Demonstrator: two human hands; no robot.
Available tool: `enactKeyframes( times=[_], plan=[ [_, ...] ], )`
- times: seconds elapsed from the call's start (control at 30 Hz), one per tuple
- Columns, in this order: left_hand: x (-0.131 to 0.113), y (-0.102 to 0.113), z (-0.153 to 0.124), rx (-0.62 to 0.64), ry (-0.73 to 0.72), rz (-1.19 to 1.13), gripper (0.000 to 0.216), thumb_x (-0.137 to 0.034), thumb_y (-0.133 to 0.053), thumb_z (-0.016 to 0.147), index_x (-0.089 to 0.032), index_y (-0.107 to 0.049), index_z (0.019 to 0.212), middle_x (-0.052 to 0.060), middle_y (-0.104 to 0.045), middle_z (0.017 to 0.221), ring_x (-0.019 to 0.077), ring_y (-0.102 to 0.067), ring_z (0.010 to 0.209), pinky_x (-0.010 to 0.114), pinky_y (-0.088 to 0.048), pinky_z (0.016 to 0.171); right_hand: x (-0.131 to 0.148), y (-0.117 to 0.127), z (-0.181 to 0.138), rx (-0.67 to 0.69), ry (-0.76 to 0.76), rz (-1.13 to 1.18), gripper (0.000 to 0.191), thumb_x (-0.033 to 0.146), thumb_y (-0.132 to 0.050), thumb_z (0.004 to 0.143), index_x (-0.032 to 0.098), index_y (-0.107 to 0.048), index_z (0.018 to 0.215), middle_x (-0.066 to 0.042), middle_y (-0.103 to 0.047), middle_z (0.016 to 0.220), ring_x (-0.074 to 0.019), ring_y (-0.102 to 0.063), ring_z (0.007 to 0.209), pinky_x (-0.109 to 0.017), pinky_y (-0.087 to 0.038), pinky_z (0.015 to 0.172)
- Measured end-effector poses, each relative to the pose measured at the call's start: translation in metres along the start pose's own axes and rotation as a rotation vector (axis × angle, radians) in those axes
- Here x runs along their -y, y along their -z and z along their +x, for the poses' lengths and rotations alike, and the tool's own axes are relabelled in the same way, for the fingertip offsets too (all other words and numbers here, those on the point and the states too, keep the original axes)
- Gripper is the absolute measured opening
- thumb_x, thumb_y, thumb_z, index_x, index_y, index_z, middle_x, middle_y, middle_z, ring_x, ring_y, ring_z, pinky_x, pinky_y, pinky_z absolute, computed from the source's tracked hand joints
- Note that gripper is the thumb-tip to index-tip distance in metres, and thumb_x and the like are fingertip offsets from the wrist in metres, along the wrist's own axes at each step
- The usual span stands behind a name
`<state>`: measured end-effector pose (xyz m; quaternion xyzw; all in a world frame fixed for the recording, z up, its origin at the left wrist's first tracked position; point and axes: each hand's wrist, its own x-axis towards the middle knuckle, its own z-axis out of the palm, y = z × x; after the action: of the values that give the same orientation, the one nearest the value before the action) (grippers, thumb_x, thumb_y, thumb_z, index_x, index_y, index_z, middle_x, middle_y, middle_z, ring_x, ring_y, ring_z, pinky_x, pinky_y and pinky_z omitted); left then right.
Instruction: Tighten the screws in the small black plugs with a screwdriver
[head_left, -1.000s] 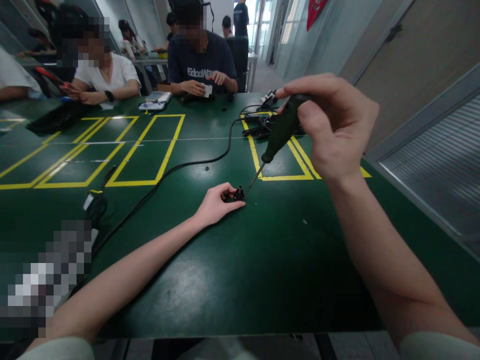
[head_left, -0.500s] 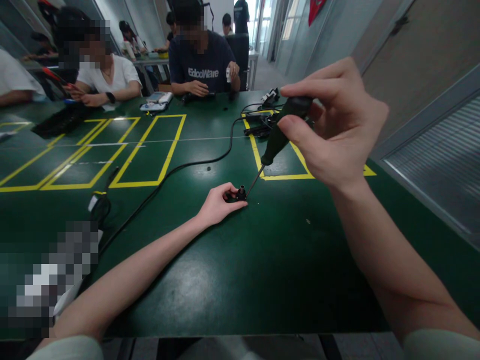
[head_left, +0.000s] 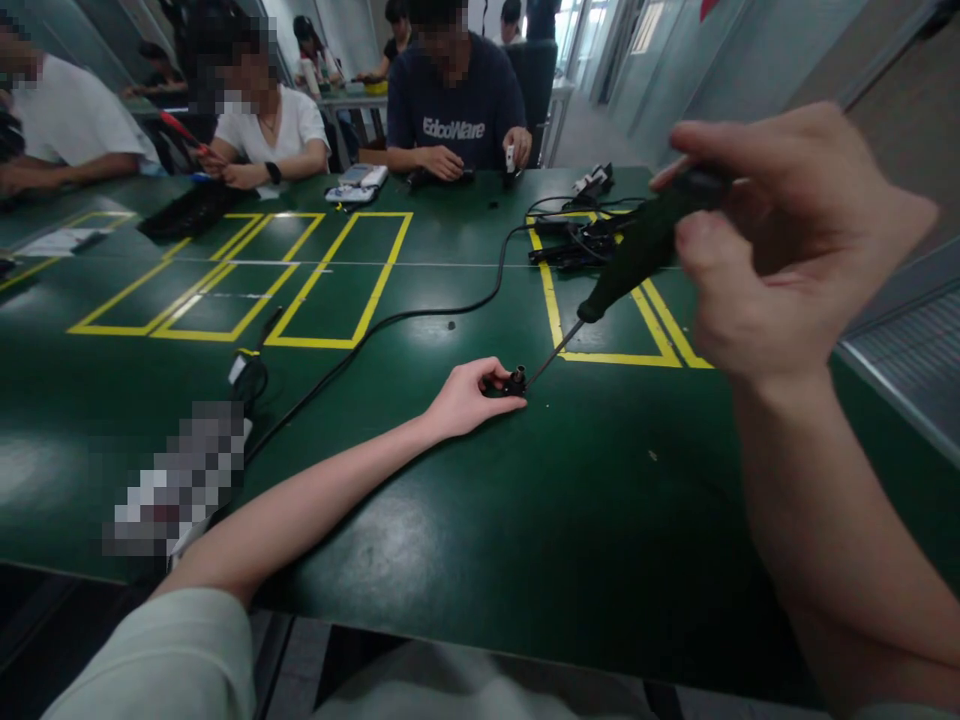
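Note:
My left hand (head_left: 471, 398) rests on the green table (head_left: 525, 520) and pinches a small black part (head_left: 513, 382) against the surface. My right hand (head_left: 780, 240), raised and close to the camera, is closed round the dark green handle of a screwdriver (head_left: 637, 250). The thin shaft slants down to the left and its tip meets the top of the small black part. Both forearms reach out across the table, with pale sleeves at the bottom edge.
A black cable (head_left: 390, 325) snakes from a plug (head_left: 246, 372) at the left to a heap of black parts (head_left: 581, 240) at the back. Yellow tape rectangles (head_left: 337, 280) mark the table. Several people sit at the far side, working with their hands.
The view has shifted so everything sits further right and the table's near edge shows. My right hand is nearer the camera and lower right. The screwdriver tip stays on the part.

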<state>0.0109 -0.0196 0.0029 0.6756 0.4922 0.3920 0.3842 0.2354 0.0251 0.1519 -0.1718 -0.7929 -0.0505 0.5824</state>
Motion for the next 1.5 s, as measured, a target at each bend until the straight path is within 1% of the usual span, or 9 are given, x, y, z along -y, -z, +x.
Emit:
enactKeyframes(
  times=[0.1,0.27,0.43,0.63,0.8,0.97,1.13,1.27,1.5],
  plan=[
    [0.000,0.000,0.001,0.006,-0.008,0.012,0.029,-0.034,-0.089,0.073,-0.018,-0.068,0.085,0.000,-0.072,0.086,0.0165,-0.061,0.078,0.031,-0.047,0.079,-0.004,0.002,-0.001,0.012,-0.011,0.016,0.035,0.037,-0.057,0.101,0.037,-0.071,0.133,0.004,-0.075,0.109,-0.0112,-0.071,0.102,-0.029,-0.058,0.085],
    [0.000,0.001,0.001,0.005,-0.013,0.026,0.029,-0.035,-0.089,0.073,-0.018,-0.067,0.084,0.001,-0.072,0.086,0.0174,-0.063,0.080,0.032,-0.048,0.079,0.001,-0.001,-0.001,-0.026,0.002,-0.037,0.038,0.033,-0.070,0.094,0.041,-0.072,0.130,0.004,-0.070,0.111,-0.0098,-0.067,0.106,-0.020,-0.058,0.072],
    [0.000,0.001,0.000,0.001,-0.009,0.022,0.028,-0.033,-0.088,0.074,-0.018,-0.067,0.084,0.001,-0.072,0.086,0.0168,-0.062,0.078,0.030,-0.047,0.077,0.005,-0.006,-0.001,0.003,-0.120,0.146,0.034,0.030,-0.061,0.101,0.037,-0.070,0.133,0.003,-0.076,0.114,-0.0110,-0.073,0.107,-0.027,-0.064,0.085],
    [0.001,0.001,0.000,-0.001,-0.009,0.018,0.029,-0.034,-0.088,0.073,-0.018,-0.066,0.082,0.000,-0.071,0.084,0.0163,-0.061,0.076,0.030,-0.046,0.074,0.003,-0.005,0.000,-0.033,-0.067,0.073,0.037,0.034,-0.077,0.090,0.036,-0.073,0.127,0.003,-0.070,0.111,-0.0082,-0.068,0.102,-0.017,-0.059,0.070],
    [-0.001,0.002,0.000,0.007,-0.008,0.026,0.028,-0.035,-0.087,0.074,-0.018,-0.067,0.084,0.001,-0.072,0.085,0.0172,-0.062,0.078,0.031,-0.047,0.076,0.006,-0.005,-0.001,0.015,-0.152,0.180,0.031,0.033,-0.064,0.099,0.037,-0.072,0.129,0.004,-0.075,0.109,-0.0089,-0.073,0.104,-0.022,-0.063,0.082],
    [-0.001,0.002,0.000,0.000,-0.008,0.036,0.030,-0.037,-0.087,0.073,-0.019,-0.065,0.083,0.001,-0.071,0.085,0.0174,-0.062,0.078,0.032,-0.049,0.078,0.006,-0.006,0.001,-0.044,-0.061,0.133,0.035,0.031,-0.077,0.089,0.036,-0.075,0.124,0.005,-0.071,0.108,-0.0070,-0.069,0.099,-0.016,-0.059,0.073],
    [-0.001,0.001,0.000,-0.006,0.001,0.058,0.029,-0.037,-0.087,0.073,-0.019,-0.065,0.083,0.001,-0.071,0.085,0.0179,-0.062,0.079,0.032,-0.050,0.079,0.007,-0.008,0.000,-0.013,-0.165,0.267,0.029,0.038,-0.069,0.096,0.037,-0.074,0.125,0.004,-0.076,0.109,-0.0114,-0.075,0.102,-0.026,-0.066,0.085],
    [-0.002,0.000,0.000,-0.012,-0.001,0.069,0.029,-0.036,-0.087,0.074,-0.019,-0.065,0.083,0.001,-0.071,0.084,0.0176,-0.062,0.079,0.032,-0.050,0.079,0.007,-0.009,0.000,-0.050,-0.109,0.202,0.038,0.037,-0.082,0.085,0.035,-0.076,0.122,0.003,-0.071,0.111,-0.0078,-0.070,0.099,-0.018,-0.061,0.077],
    [-0.007,0.000,-0.001,-0.012,0.007,0.060,0.032,-0.038,-0.088,0.073,-0.018,-0.064,0.083,0.001,-0.070,0.086,0.0171,-0.061,0.078,0.032,-0.049,0.078,0.001,-0.007,0.000,-0.030,-0.099,0.197,0.032,0.039,-0.072,0.093,0.037,-0.075,0.125,0.003,-0.075,0.113,-0.0105,-0.072,0.105,-0.019,-0.061,0.076]
  ],
)
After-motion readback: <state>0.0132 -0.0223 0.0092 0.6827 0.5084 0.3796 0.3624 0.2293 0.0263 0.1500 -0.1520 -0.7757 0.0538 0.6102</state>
